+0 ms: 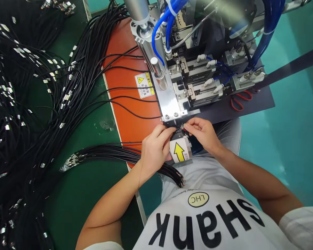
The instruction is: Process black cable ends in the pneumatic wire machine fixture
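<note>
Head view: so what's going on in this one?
A person has both hands at the near end of a metal machine. The left hand and right hand meet around some fine wire ends, too small to tell how they're held. A black cable bundle passes beneath the left wrist.

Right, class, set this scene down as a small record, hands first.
Left hand: fingertips at the near end of the machine
Right hand: fingertips at fine wires
Bundle: black, passing under the left wrist
Cables: black, heaped on the green table
Label: yellow arrow, pointing up the picture
</note>
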Available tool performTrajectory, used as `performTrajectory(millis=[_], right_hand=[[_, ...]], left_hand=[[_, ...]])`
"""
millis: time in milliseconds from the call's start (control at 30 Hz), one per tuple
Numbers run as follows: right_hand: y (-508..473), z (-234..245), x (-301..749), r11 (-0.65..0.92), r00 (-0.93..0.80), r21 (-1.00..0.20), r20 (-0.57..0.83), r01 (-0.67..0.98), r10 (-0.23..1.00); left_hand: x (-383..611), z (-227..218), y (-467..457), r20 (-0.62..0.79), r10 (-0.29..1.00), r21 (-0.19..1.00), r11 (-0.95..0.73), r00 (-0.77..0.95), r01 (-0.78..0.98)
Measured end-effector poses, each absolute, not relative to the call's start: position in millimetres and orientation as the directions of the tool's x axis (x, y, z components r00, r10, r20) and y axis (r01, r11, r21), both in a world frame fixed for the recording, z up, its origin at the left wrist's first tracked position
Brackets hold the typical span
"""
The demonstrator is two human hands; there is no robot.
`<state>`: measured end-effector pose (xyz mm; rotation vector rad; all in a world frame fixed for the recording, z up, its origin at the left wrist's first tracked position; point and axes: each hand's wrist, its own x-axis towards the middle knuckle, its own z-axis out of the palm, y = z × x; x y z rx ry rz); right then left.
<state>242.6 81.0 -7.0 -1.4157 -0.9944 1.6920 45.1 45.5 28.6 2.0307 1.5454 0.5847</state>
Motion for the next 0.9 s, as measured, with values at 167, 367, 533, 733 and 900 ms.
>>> performTrajectory(millis=[167, 367, 533, 733, 900], right_hand=[[81.9, -7.0, 242.6, -0.462, -0.159, -0.886, -0.451, -0.040, 0.879], [81.9, -9.5, 243.2, -0.456, -0.160, -0.889, -0.445, -0.044, 0.881], [81.9, -10.8, 242.6, -0.452, -0.162, -0.890, -0.438, -0.060, 0.884], [83.0, -9.1, 241.2, -0.456, -0.153, -0.887, -0.442, -0.072, 0.884], [82.3, -10.4, 240.9, -0.466, -0.154, -0.883, -0.453, -0.060, 0.878]], left_hand=[[44.0, 27.9, 46.0, 0.025, 0.957, 0.600, -0.246, 0.290, 0.762], [44.6, 28.8, 46.4, 0.021, 0.953, 0.573, -0.259, 0.302, 0.778], [45.3, 29.1, 46.2, 0.010, 0.952, 0.538, -0.264, 0.306, 0.801], [46.7, 29.6, 45.6, 0.013, 0.946, 0.473, -0.291, 0.324, 0.832], [47.9, 30.8, 46.6, 0.004, 0.944, 0.453, -0.296, 0.330, 0.841]])
